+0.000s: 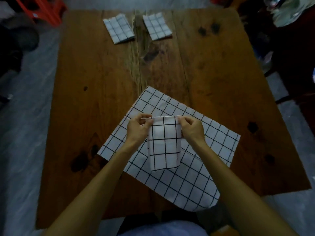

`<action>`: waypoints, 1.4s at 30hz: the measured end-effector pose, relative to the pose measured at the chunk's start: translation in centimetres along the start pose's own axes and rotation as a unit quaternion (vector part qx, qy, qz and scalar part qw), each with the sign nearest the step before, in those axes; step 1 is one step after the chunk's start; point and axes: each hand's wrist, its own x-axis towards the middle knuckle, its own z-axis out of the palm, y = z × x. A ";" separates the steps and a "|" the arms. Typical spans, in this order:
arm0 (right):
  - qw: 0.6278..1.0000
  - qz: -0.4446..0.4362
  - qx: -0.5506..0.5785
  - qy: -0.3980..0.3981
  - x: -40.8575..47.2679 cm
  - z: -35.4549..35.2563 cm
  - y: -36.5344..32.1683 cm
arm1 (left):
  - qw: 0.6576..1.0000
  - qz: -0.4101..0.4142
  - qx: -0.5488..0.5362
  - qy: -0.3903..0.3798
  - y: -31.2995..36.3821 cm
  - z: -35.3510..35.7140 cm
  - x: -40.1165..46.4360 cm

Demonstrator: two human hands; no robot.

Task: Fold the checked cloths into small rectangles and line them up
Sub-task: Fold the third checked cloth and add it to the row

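- Looking down at a wooden bench, with grey floor and a red stool at the far left.
- Far side: two folded checked rectangles, the left folded cloth and the right folded cloth, lie side by side, slightly apart.
- Near centre, the left hand pinches the top left corner of a folded cloth, fingers pressed together.
- That cloth hangs between both hands, long axis running toward the person.
- The right hand pinches its top right corner likewise.
- Beneath lies an open cloth, spread flat, one end drooping over the near edge.
- Judgement: the row lies straight ahead, well away; its free spot is on the right, nearer the right hand.
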 end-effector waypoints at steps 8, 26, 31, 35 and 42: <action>0.956 -0.127 -0.262 0.045 4.7 2.3 5.2 | 0.950 0.124 0.260 0.121 -3.1 3.7 2.8; 0.828 -0.322 -0.455 -0.060 1.2 2.2 11.3 | 0.751 0.215 0.589 -0.205 -5.4 6.4 3.3; 0.823 -0.272 -0.493 -0.075 -1.5 1.5 12.8 | 0.772 0.216 0.567 -0.189 -5.5 6.6 3.4; 0.820 -0.252 -0.506 -0.095 -5.0 0.7 14.3 | 0.770 0.212 0.571 -0.192 -5.3 6.6 3.3; 0.848 -0.219 -0.476 -0.083 -7.5 0.0 11.5 | 0.764 0.217 0.577 -0.191 -5.3 6.7 2.9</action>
